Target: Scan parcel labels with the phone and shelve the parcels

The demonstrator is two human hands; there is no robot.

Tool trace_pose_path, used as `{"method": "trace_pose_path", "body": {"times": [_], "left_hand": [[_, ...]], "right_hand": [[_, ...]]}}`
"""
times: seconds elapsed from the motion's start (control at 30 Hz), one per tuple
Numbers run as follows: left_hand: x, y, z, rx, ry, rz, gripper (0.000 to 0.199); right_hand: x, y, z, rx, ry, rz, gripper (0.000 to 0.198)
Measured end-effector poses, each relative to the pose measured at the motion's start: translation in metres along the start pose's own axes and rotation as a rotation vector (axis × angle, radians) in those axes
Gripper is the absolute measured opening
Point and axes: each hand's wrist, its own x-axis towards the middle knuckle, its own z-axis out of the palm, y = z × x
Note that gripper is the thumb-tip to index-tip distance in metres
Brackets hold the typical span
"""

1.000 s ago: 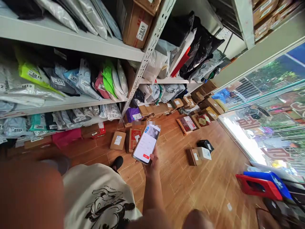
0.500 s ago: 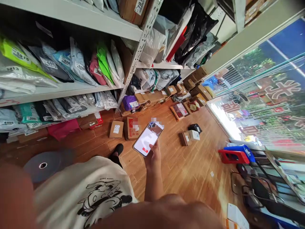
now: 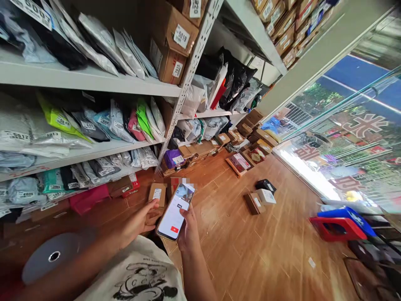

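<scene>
A smartphone (image 3: 173, 213) with a lit, mostly white screen and a red button near its lower end is held tilted in front of my body. My right hand (image 3: 188, 230) grips it along the right edge, its thumb lying over the screen. Close to the phone's left edge is my left hand (image 3: 142, 221), open, with its fingers stretched toward the phone; whether they touch it I cannot tell. Beyond the hands, a small brown carton (image 3: 157, 193) with a white label sits on the floor, and a red-printed carton (image 3: 178, 184) is partly hidden behind the phone.
Metal shelves (image 3: 150, 87) packed with numbered bags and cartons rise at the left. On the wooden floor (image 3: 225, 242) are a brown box (image 3: 253, 203), a white box (image 3: 266, 196) and a black parcel (image 3: 265, 185). A red stool (image 3: 336, 229) stands by the window at right.
My left arm has come forward, bringing the left hand beside the phone. The phone has moved left and down, closer to my body. The camera view has tilted up, showing more upper shelves.
</scene>
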Motion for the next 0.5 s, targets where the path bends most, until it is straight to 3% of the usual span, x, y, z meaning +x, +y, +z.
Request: {"method": "trace_pose_path", "body": {"times": [0.17,0.27,0.37,0.43,0.5], "left_hand": [[0.039,-0.014,-0.050,0.105,0.202,0.001,0.062],[0.061,-0.025,-0.079,0.131,0.345,-0.055,0.059],[0.083,-0.045,-0.097,0.142,0.485,-0.132,0.058],[0.102,-0.061,-0.107,0.139,0.563,-0.181,0.054],[0.126,-0.075,-0.115,0.134,0.666,-0.232,0.045]], "right_hand": [[0.013,-0.004,-0.008,0.100,-0.078,0.125,0.030],[0.032,0.000,-0.019,0.122,-0.162,0.224,0.039],[0.070,0.018,-0.036,0.184,-0.290,0.368,0.058],[0.108,0.033,-0.049,0.172,-0.289,0.429,0.066],[0.154,0.048,-0.060,0.124,-0.263,0.446,0.060]]}}
